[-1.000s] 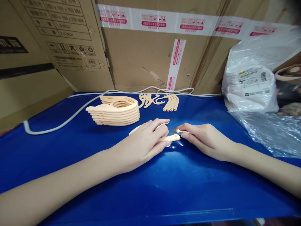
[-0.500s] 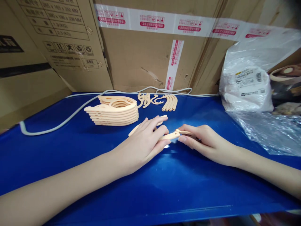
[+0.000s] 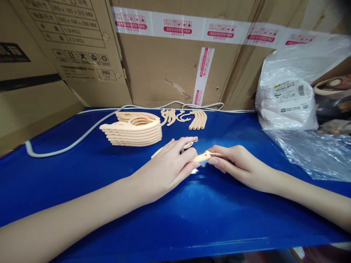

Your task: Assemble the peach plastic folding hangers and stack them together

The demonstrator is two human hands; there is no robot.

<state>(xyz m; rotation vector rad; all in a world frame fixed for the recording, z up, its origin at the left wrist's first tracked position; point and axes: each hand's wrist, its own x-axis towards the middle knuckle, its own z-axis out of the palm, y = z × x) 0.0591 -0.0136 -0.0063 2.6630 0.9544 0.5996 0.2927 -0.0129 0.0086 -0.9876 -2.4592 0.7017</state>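
Observation:
My left hand (image 3: 171, 160) is closed over a beige plastic folding-hanger body (image 3: 202, 157), gripping its near bar between thumb and fingers. The index finger stretches along the far part, and the palm hides most of the body. My right hand (image 3: 233, 160) pinches a thin beige hanger arm (image 3: 216, 153), largely covered by the fingers. Its tip touches the end of the body, beside a small hole. Behind the left hand stands a stack of folded beige hangers (image 3: 131, 133). Small hanger hooks (image 3: 184, 116) and several curved hanger arms (image 3: 197, 119) lie further back.
The blue table surface (image 3: 175, 219) spans the view. A white cable (image 3: 68, 147) loops along the left and back. Cardboard boxes (image 3: 170, 65) wall off the rear and left. At the right sits a clear plastic bag (image 3: 287, 98) with a white labelled roll, its loose film spread over the table.
My left index finger and the far part of the hanger body have shifted slightly towards me. The right hand keeps its pinch at nearly the same spot.

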